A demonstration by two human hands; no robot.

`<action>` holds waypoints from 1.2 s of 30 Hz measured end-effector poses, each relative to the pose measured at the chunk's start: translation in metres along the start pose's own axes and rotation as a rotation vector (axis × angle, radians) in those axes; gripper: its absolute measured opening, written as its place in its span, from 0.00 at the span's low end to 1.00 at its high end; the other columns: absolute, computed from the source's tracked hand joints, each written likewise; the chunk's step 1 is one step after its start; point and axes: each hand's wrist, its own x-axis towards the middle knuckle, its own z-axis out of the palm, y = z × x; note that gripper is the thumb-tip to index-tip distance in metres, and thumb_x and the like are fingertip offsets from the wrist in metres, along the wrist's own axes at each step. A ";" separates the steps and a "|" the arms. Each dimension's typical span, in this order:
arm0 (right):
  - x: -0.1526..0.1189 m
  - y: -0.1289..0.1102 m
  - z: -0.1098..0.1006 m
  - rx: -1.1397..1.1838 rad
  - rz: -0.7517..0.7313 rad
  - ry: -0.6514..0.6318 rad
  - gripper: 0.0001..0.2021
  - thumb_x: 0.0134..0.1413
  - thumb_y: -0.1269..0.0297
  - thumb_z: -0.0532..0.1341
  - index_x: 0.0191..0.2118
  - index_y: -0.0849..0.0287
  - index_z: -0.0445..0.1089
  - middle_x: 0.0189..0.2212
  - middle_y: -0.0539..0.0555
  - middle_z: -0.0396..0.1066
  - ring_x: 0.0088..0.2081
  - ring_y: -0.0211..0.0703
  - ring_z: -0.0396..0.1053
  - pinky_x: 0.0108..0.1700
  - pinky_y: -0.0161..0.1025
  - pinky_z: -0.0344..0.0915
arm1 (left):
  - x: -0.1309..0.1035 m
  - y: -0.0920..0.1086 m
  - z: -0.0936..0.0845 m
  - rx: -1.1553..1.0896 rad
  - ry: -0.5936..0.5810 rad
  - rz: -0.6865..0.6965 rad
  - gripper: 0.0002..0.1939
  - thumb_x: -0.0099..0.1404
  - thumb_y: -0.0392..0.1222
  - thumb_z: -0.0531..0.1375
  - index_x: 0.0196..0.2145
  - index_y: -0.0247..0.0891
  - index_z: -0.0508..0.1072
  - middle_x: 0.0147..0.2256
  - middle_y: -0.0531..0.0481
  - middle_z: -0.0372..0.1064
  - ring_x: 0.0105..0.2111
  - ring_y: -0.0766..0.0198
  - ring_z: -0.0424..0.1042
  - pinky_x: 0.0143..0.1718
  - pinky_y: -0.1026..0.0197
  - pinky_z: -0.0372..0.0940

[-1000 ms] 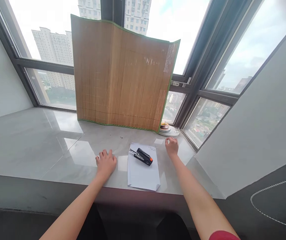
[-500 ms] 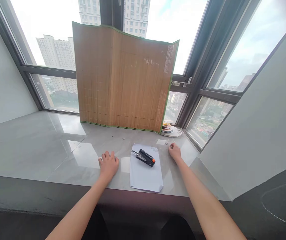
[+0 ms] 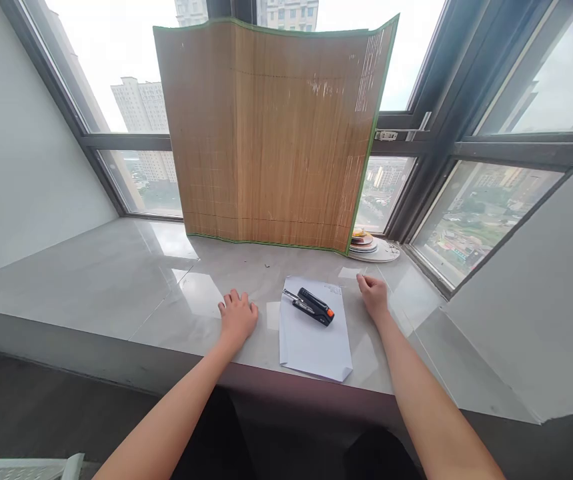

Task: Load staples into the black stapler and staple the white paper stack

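Note:
My left hand (image 3: 237, 318) rests on the pale tiled sill with its fingers spread, holding nothing. To the right of it lies a stack of white paper (image 3: 311, 347), its near corners slightly curled. On that paper sits a black stapler (image 3: 313, 307) with an orange part at one end and a metal piece sticking out at the other; it looks opened up. My right hand (image 3: 373, 295) is just right of the paper's far corner, thumb and fingers pinched together. Whatever is between those fingertips is too small or hidden to make out.
A bamboo mat (image 3: 276, 140) with green edging stands upright against the window behind the paper. Near its right lower corner are stacked plates (image 3: 373, 249). The sill's front edge (image 3: 176, 349) runs before me, and part of a white chair (image 3: 31, 469) shows at lower left.
The view has turned, so everything sits farther right. Tiny thin pieces seen on the sill by my right fingertips no longer show. My right fingers are pinched; the left hand stays spread.

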 end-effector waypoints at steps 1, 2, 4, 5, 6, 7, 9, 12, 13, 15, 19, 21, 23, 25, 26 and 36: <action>-0.001 -0.002 0.002 -0.011 -0.044 -0.115 0.27 0.56 0.42 0.60 0.19 0.52 0.48 0.18 0.46 0.47 0.24 0.37 0.47 0.30 0.40 0.48 | 0.004 0.000 0.001 -0.006 -0.011 0.009 0.17 0.74 0.44 0.52 0.47 0.33 0.77 0.52 0.29 0.69 0.53 0.37 0.65 0.51 0.42 0.61; -0.001 -0.004 0.002 -0.020 -0.065 -0.206 0.28 0.55 0.42 0.61 0.19 0.52 0.46 0.18 0.45 0.45 0.25 0.37 0.45 0.30 0.40 0.47 | 0.010 0.001 0.001 -0.021 -0.031 0.030 0.16 0.73 0.41 0.52 0.47 0.34 0.77 0.51 0.30 0.69 0.52 0.38 0.66 0.51 0.43 0.61; -0.001 -0.004 0.002 -0.011 -0.037 -0.281 0.28 0.54 0.42 0.62 0.20 0.52 0.46 0.19 0.45 0.44 0.25 0.36 0.44 0.29 0.40 0.44 | 0.031 0.004 0.004 -0.091 -0.077 0.096 0.15 0.71 0.35 0.52 0.48 0.35 0.76 0.49 0.33 0.70 0.50 0.43 0.68 0.51 0.47 0.63; -0.001 -0.002 0.002 0.002 -0.008 -0.280 0.28 0.54 0.42 0.62 0.20 0.52 0.46 0.19 0.45 0.44 0.25 0.36 0.43 0.29 0.40 0.43 | 0.045 0.006 0.005 -0.143 -0.092 0.133 0.16 0.69 0.33 0.52 0.50 0.36 0.76 0.49 0.34 0.71 0.50 0.45 0.69 0.51 0.48 0.63; 0.000 -0.001 0.001 0.014 0.014 -0.267 0.28 0.54 0.42 0.62 0.20 0.52 0.46 0.19 0.45 0.45 0.25 0.36 0.43 0.28 0.39 0.43 | 0.060 0.008 0.008 -0.202 -0.095 0.165 0.18 0.68 0.31 0.53 0.52 0.36 0.75 0.51 0.34 0.70 0.51 0.46 0.70 0.52 0.49 0.64; 0.001 0.001 0.001 0.023 0.021 -0.255 0.27 0.54 0.42 0.61 0.20 0.52 0.47 0.19 0.45 0.45 0.25 0.36 0.43 0.28 0.39 0.43 | 0.076 0.011 0.011 -0.261 -0.092 0.199 0.20 0.68 0.31 0.53 0.55 0.35 0.74 0.53 0.34 0.70 0.53 0.47 0.70 0.54 0.50 0.64; 0.002 0.004 0.001 0.017 0.010 -0.252 0.28 0.54 0.41 0.61 0.21 0.52 0.46 0.19 0.45 0.44 0.25 0.37 0.43 0.27 0.39 0.43 | 0.103 0.017 0.019 -0.335 -0.093 0.254 0.24 0.68 0.32 0.55 0.61 0.35 0.71 0.60 0.33 0.68 0.58 0.47 0.69 0.58 0.50 0.64; 0.004 0.005 0.004 -0.019 -0.006 -0.245 0.28 0.54 0.41 0.59 0.21 0.52 0.44 0.19 0.45 0.43 0.24 0.37 0.44 0.27 0.39 0.45 | 0.130 0.023 0.035 -0.332 -0.126 0.253 0.30 0.71 0.35 0.53 0.69 0.35 0.65 0.71 0.31 0.59 0.69 0.44 0.62 0.66 0.44 0.59; 0.004 0.004 0.005 -0.031 -0.006 -0.245 0.28 0.54 0.40 0.59 0.21 0.52 0.44 0.20 0.46 0.42 0.24 0.38 0.44 0.27 0.39 0.46 | 0.135 0.023 0.040 -0.323 -0.140 0.249 0.31 0.72 0.35 0.52 0.72 0.36 0.63 0.74 0.31 0.55 0.72 0.43 0.59 0.68 0.42 0.56; 0.004 0.002 0.006 -0.055 -0.009 -0.247 0.27 0.54 0.41 0.58 0.21 0.51 0.43 0.20 0.46 0.42 0.25 0.38 0.43 0.28 0.39 0.47 | 0.140 0.024 0.047 -0.314 -0.169 0.286 0.33 0.74 0.35 0.49 0.75 0.39 0.59 0.77 0.35 0.48 0.76 0.44 0.51 0.71 0.39 0.51; 0.003 -0.002 0.005 -0.088 -0.012 -0.278 0.27 0.54 0.41 0.58 0.23 0.52 0.42 0.21 0.46 0.42 0.26 0.38 0.43 0.29 0.39 0.47 | 0.141 0.024 0.051 -0.296 -0.210 0.343 0.32 0.77 0.36 0.47 0.75 0.43 0.60 0.78 0.42 0.49 0.77 0.46 0.47 0.72 0.38 0.49; 0.002 -0.004 0.004 -0.091 -0.003 -0.296 0.27 0.54 0.41 0.57 0.23 0.52 0.42 0.21 0.46 0.42 0.26 0.39 0.43 0.29 0.39 0.45 | 0.139 0.026 0.048 -0.286 -0.200 0.318 0.29 0.77 0.36 0.48 0.73 0.41 0.65 0.75 0.41 0.56 0.76 0.45 0.52 0.71 0.39 0.50; 0.002 -0.005 0.004 -0.090 0.012 -0.297 0.26 0.54 0.41 0.57 0.22 0.52 0.43 0.22 0.46 0.42 0.27 0.39 0.44 0.30 0.40 0.45 | 0.131 0.029 0.044 -0.281 -0.171 0.302 0.27 0.77 0.34 0.48 0.69 0.39 0.69 0.71 0.39 0.64 0.71 0.47 0.59 0.69 0.43 0.55; 0.002 -0.006 0.003 -0.084 0.022 -0.287 0.26 0.54 0.42 0.58 0.22 0.52 0.43 0.22 0.46 0.42 0.27 0.38 0.44 0.30 0.40 0.45 | 0.117 0.030 0.040 -0.275 -0.142 0.289 0.24 0.77 0.32 0.47 0.64 0.38 0.73 0.65 0.37 0.70 0.66 0.48 0.65 0.64 0.47 0.59; 0.001 -0.006 0.003 -0.079 0.022 -0.284 0.26 0.54 0.42 0.58 0.22 0.52 0.43 0.22 0.46 0.42 0.27 0.38 0.44 0.30 0.40 0.45 | 0.108 0.029 0.038 -0.271 -0.128 0.286 0.23 0.77 0.32 0.47 0.61 0.38 0.75 0.62 0.36 0.72 0.63 0.48 0.68 0.61 0.49 0.61; -0.002 -0.010 0.003 -0.070 -0.023 -0.288 0.25 0.54 0.44 0.58 0.22 0.51 0.43 0.21 0.45 0.42 0.27 0.38 0.44 0.30 0.40 0.45 | 0.034 0.025 0.028 -0.204 -0.015 0.335 0.13 0.79 0.33 0.52 0.46 0.38 0.76 0.47 0.40 0.73 0.48 0.50 0.72 0.46 0.52 0.64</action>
